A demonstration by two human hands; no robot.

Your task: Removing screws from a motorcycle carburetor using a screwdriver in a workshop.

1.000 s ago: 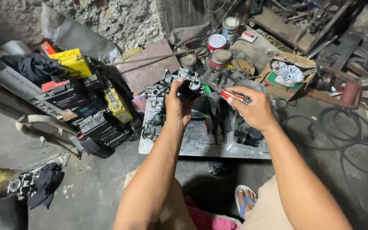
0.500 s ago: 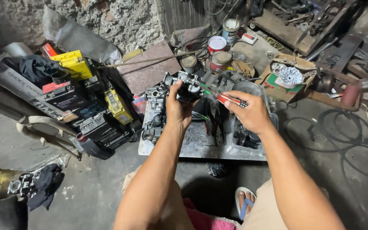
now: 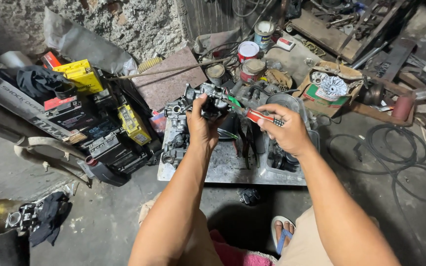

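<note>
Your left hand (image 3: 200, 129) clasps the carburetor (image 3: 208, 101): heavy, rigid metal, hold its body | right hand (image 3: 288, 132) holds the screwdriver (image 3: 246, 112), tip meeting it.

Hands (image 3: 242, 125) on carburetor (image 3: 212, 98), screwdriver (image 3: 252, 115)

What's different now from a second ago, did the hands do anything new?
Very little. The right hand has shifted slightly, keeping the red-handled screwdriver pointed into the metal engine part that the left hand grips above the metal tray. Nothing was picked up or let go. The batteries, cans and cable lie as before.
</note>
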